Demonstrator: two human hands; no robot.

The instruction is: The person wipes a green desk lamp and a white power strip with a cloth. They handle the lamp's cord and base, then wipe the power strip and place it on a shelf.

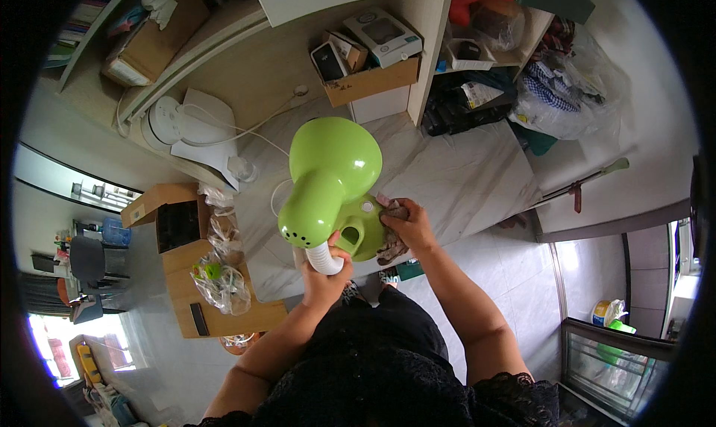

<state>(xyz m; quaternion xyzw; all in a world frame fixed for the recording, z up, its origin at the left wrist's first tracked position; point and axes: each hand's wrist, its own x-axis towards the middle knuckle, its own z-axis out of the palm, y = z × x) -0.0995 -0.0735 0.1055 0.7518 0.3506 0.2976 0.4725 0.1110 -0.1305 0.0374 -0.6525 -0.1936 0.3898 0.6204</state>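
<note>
Occupying the centre of the head view, a green desk lamp (335, 155) appears over a marbled tabletop (447, 173); whether its base (365, 223) rests there cannot be told. At the lamp's 6 o'clock, the left hand (323, 283) is closed around the white neck (325, 260). At 4 o'clock, the right hand (414, 225), fingers bent, grips a greyish-brown cloth (391, 246) against the base's edge. An open carton (149, 203) lies at 9 o'clock, a plastic bag (230, 296) at 8.
</note>
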